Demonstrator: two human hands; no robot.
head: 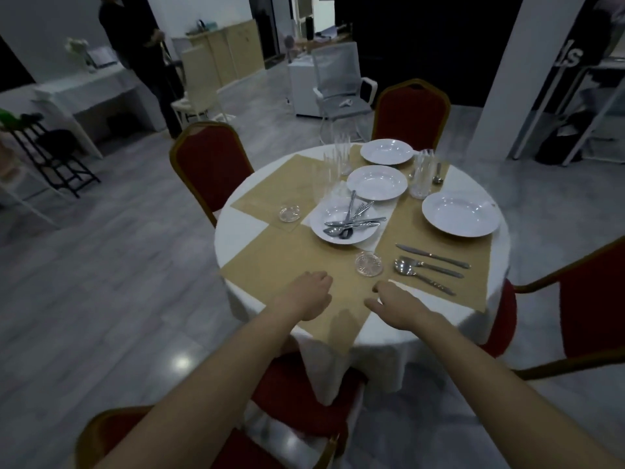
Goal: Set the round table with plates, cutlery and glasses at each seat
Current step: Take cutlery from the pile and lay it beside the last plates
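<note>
The round table [243, 231] wears a white cloth with tan mats. White plates stand at the far seat [386, 151], the middle [377, 182] and the right seat [460, 214]. A fourth plate [333, 237] holds a pile of loose cutlery [351, 220]. A knife [433, 256], fork [431, 265] and spoon [422, 277] lie side by side below the right plate. Clear glasses cluster at the back left [329, 170]; one more glass [422, 177] stands by the far seat. My left hand [306, 296] and right hand [395, 304] hover over the near tan mat, fingers loosely curled, holding nothing.
Two small glass dishes sit on the mats [290, 213] [368, 264]. Red chairs stand at the left [211, 164], far side [411, 110], right [592, 299] and right below me [297, 401]. A person [142, 45] stands far back left by a white counter.
</note>
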